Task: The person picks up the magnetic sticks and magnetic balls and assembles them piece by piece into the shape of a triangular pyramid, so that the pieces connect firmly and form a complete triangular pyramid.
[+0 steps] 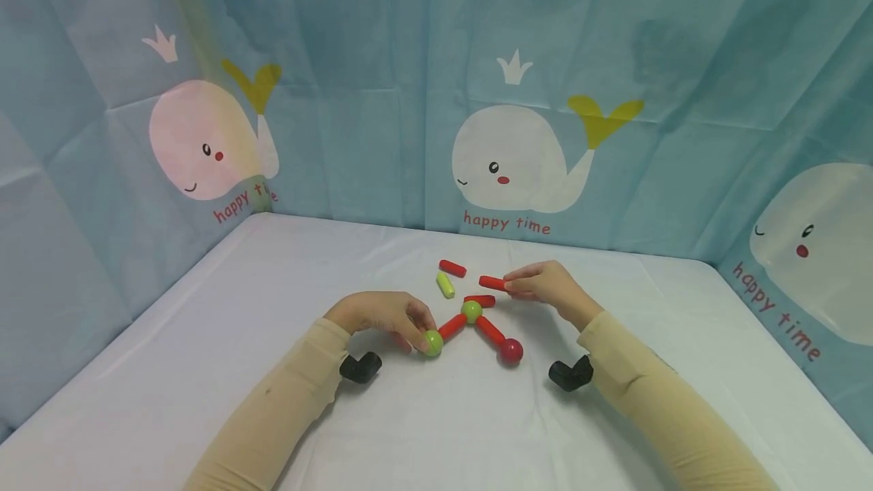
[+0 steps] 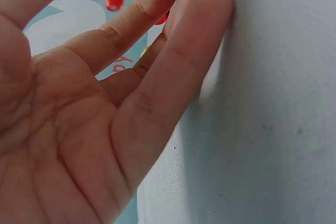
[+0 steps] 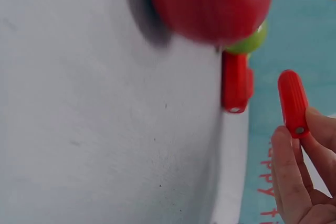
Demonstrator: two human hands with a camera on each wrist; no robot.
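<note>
My left hand (image 1: 389,314) pinches a green ball (image 1: 433,344) resting on the white table. From that ball a red magnetic rod (image 1: 452,326) leads to a second green ball (image 1: 471,312). Another red rod runs from there to a red ball (image 1: 511,351), forming a V. One more red rod (image 1: 480,300) lies just behind the middle ball; whether it is attached I cannot tell. Raised at the right, my right hand (image 1: 549,288) pinches a red rod (image 3: 292,103) by one end, with a metal tip showing in the right wrist view.
Behind the V lie a loose red rod (image 1: 452,268) and a yellow-green rod (image 1: 445,285). Black wrist-worn pieces (image 1: 361,367) stick out by both sleeves. A blue whale-print curtain (image 1: 355,135) closes off the table's back and sides.
</note>
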